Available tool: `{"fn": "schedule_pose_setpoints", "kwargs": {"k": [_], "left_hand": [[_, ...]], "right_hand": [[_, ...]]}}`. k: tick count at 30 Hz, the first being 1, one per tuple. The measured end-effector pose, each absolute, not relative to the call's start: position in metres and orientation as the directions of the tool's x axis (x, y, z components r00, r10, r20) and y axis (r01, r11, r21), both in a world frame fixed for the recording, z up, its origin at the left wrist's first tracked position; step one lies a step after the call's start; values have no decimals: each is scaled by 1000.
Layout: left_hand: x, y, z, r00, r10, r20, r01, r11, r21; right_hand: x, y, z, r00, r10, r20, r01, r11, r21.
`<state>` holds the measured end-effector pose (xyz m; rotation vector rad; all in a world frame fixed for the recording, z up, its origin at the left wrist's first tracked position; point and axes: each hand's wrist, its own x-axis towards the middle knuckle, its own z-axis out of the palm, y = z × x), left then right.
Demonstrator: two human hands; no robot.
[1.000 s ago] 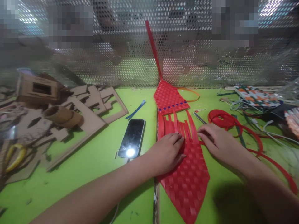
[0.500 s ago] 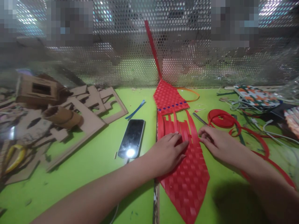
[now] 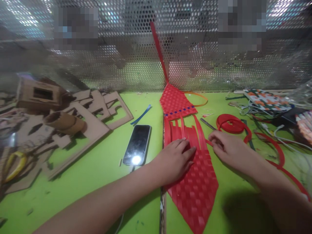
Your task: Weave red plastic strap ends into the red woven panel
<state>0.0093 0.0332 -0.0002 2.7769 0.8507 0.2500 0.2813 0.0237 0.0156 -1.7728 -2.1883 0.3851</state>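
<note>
A woven red strip mat [image 3: 197,191] with a pointed near end lies on the green table. My left hand [image 3: 174,159] rests flat on it, fingers spread over the loose lengthwise strips. To the right of the mat, my right hand [image 3: 223,144] pinches the end of a red strip [image 3: 209,142]; where the strip runs behind the fingers is hidden. Beyond the loose strips is a second woven red section [image 3: 177,99], edged with blue checks, and one long strip [image 3: 159,53] rises from its tip against the mesh. Tweezers or a similar slim metal tool [image 3: 207,123] lie near my right hand.
A coil of red strip [image 3: 230,123] and white cables [image 3: 287,143] lie on the right. A phone [image 3: 137,144] with its light on lies left of the mat. Cardboard pieces [image 3: 87,130] and yellow-handled scissors [image 3: 17,165] fill the left. A perforated metal screen [image 3: 117,61] stands behind.
My right hand has shifted slightly right, away from the mat, and the strip in its fingers now shows clear of the mat's edge. My left hand has stayed in place.
</note>
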Motion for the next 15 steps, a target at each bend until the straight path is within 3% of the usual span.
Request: {"fn": "schedule_pose_setpoints", "kwargs": {"k": [11,15], "left_hand": [[8,33,-2,820,566,90,524,-804,282],[8,34,-2,821,566,78,526,-802,282]], "right_hand": [[288,26,18,-82,985,152,926,131,-353],[284,24,20,-176,973,150,889,223,-401]]}}
